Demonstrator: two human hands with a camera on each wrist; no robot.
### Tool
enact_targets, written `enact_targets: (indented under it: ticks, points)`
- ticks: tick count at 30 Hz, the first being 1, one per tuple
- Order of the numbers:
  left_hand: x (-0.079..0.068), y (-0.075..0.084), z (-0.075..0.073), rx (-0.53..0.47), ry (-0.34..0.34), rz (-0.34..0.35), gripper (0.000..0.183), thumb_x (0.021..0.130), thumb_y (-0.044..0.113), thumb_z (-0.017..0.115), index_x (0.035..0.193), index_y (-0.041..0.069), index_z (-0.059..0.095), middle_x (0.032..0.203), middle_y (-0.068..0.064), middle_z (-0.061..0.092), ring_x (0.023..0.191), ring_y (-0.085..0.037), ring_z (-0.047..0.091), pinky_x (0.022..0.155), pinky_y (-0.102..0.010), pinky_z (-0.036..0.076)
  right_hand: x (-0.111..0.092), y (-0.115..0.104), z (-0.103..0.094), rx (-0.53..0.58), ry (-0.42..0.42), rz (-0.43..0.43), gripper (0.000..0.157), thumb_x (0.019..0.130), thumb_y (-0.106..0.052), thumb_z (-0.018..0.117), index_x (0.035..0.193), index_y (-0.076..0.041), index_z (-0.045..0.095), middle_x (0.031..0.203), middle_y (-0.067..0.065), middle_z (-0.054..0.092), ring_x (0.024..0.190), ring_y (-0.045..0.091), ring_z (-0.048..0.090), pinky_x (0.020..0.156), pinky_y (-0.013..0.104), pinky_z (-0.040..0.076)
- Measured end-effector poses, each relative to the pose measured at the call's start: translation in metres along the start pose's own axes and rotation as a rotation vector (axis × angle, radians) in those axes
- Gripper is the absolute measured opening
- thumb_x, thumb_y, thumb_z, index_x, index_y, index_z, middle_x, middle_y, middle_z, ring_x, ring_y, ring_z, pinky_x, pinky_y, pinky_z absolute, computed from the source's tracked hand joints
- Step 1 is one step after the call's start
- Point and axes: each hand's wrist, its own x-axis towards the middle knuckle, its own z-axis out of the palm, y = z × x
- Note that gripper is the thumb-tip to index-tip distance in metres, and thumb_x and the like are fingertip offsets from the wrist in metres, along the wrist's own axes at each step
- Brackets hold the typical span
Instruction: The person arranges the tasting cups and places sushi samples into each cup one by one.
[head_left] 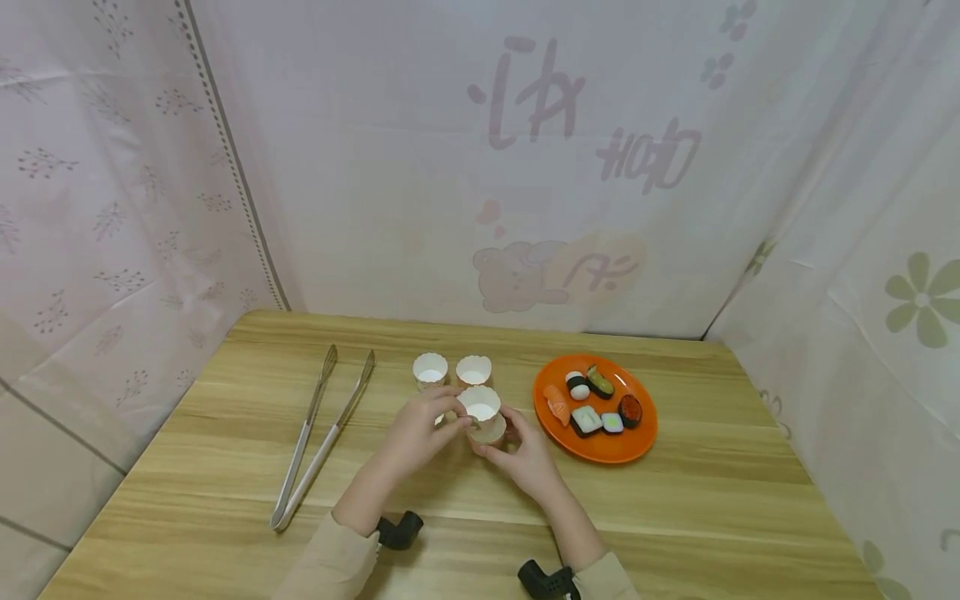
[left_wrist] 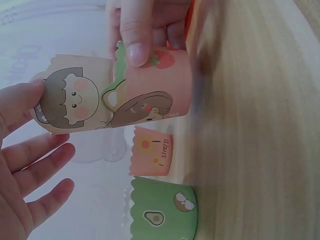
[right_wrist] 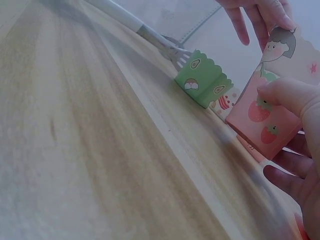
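A: Head view?
B: The left hand (head_left: pixel 420 425) pinches a pale cup (head_left: pixel 480 402) at the mouth of a pink cup (head_left: pixel 491 435), gripped by the right hand (head_left: pixel 531 462). Bare table (head_left: pixel 697 508) fronts the orange plate (head_left: pixel 607 454).
A: Left wrist?
B: The left hand's other fingers spread; the pale cup's base is hidden.
A: Right wrist?
B: Thumb across the pink cup; frame edge crops the right hand.

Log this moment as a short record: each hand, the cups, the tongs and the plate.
Left hand: pinches the cream cup near its rim
Right hand: grips the strawberry-print cup
Held cups: cream above strawberry-print, meeting at the lower cup's rim; nesting depth unclear
Other cups: green cup, "sleepy" cup, cake-print cup
Tongs: on the table, left of the cups, arms spread
Orange plate: right of the cups, holding six sushi pieces
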Motion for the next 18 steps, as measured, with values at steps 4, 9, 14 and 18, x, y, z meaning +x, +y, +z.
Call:
enact_targets:
  ticks: [4, 9, 14, 18]
  points:
    - [0.0, -0.001, -0.001, -0.004, 0.005, -0.01, 0.008, 0.085, 0.03, 0.062, 0.08, 0.023, 0.063, 0.123, 0.002, 0.053, 0.117, -0.019, 0.045, 0.091, -0.034, 0.039, -0.001, 0.001, -0.001, -0.002, -0.001, -0.004, 0.062, 0.071, -0.026, 0.077, 0.126, -0.021, 0.048, 0.116, -0.001, 0.055, 0.098, 0.017, 0.055, 0.082, 0.036, 0.046]
    - [0.001, -0.003, -0.002, -0.012, 0.01, -0.016, 0.008, 0.085, 0.03, 0.062, 0.081, 0.023, 0.063, 0.123, -0.001, 0.053, 0.117, -0.019, 0.044, 0.089, -0.035, 0.041, 0.0, 0.003, -0.001, -0.005, 0.01, -0.013, 0.06, 0.071, -0.025, 0.077, 0.124, -0.025, 0.049, 0.116, -0.003, 0.055, 0.096, 0.013, 0.056, 0.079, 0.033, 0.047]
    - [0.001, -0.005, -0.003, 0.004, 0.036, -0.012, 0.01, 0.084, 0.029, 0.062, 0.08, 0.021, 0.063, 0.122, -0.002, 0.054, 0.115, -0.019, 0.046, 0.087, -0.036, 0.042, 0.0, -0.004, -0.002, 0.013, 0.019, 0.015, 0.059, 0.07, -0.02, 0.078, 0.123, -0.024, 0.05, 0.118, 0.001, 0.055, 0.099, 0.015, 0.056, 0.081, 0.036, 0.046]
    - [0.002, -0.008, -0.003, 0.007, 0.06, -0.01, 0.011, 0.085, 0.028, 0.063, 0.079, 0.019, 0.062, 0.121, -0.004, 0.055, 0.112, -0.018, 0.048, 0.086, -0.036, 0.042, -0.003, -0.02, -0.006, 0.039, 0.011, 0.021, 0.059, 0.071, -0.014, 0.077, 0.124, -0.011, 0.05, 0.119, 0.013, 0.054, 0.1, 0.023, 0.055, 0.082, 0.047, 0.044]
